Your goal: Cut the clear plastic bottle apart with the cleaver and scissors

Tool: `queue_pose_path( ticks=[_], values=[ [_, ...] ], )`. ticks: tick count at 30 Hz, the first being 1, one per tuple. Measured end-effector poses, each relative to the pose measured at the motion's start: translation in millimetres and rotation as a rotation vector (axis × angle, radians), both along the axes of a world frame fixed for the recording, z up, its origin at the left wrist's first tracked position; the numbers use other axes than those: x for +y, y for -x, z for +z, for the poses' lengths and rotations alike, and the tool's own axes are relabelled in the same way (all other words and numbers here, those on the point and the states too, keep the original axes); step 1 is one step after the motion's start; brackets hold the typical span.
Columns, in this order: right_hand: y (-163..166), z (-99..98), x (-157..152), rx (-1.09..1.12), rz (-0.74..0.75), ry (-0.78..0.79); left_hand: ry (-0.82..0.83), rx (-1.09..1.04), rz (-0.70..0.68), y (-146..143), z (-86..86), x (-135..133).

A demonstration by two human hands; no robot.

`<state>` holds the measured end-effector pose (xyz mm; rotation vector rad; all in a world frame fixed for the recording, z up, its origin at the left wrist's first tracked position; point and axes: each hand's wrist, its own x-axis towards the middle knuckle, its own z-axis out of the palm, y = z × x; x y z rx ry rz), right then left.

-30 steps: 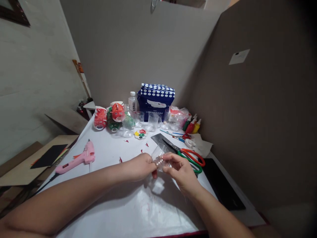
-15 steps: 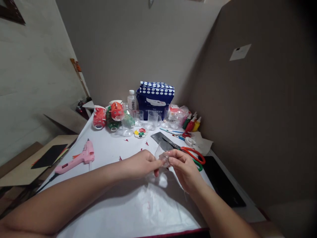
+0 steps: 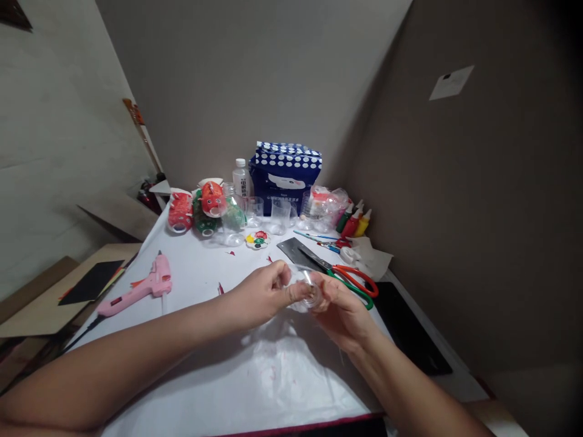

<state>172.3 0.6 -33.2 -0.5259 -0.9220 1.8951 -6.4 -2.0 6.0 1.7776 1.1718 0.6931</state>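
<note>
Above the middle of the white table cover, both my hands hold a clear plastic piece (image 3: 300, 306), rounded like the end of a cut bottle. My left hand (image 3: 264, 294) grips it from the left, its thumb laid across the near face. My right hand (image 3: 341, 308) is closed round the opposite edge, with several fingers hidden behind it. Just past my right hand, large scissors (image 3: 350, 273) with one red and one green handle rest with their blades on a dark grey plate (image 3: 294, 247).
A pink glue gun (image 3: 157, 279) lies at the left. Red and green painted animal shapes (image 3: 181, 212), clear cups (image 3: 281, 215), a blue bag (image 3: 286, 188) and paint bottles (image 3: 351, 223) line the back. A paint palette (image 3: 258, 240) and a black flat slab (image 3: 410, 331) also lie there.
The plastic piece has been turned so its round rim faces me more. My hands have shifted round it, the left thumb now reaching across. The view has tilted slightly.
</note>
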Motion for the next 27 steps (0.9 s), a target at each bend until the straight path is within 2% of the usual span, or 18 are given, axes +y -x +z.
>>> queue_pose_path(
  ticks=[6,12,20,27],
  values=[
    [0,0.1,-1,0.003,-0.028,0.012,-0.047,-0.022,0.074,-4,-1.4,-5],
    [3,3.6,-3,0.021,-0.047,0.027,-0.041,-0.128,0.084,-9,-4.6,-2],
    [5,3.2,-2,0.019,-0.036,0.039,-0.012,-0.144,0.129,-12,-11.3,-1],
    [10,12.4,-1,-0.033,0.009,0.011,0.082,-0.293,0.096,-12,-9.4,-2]
  ],
)
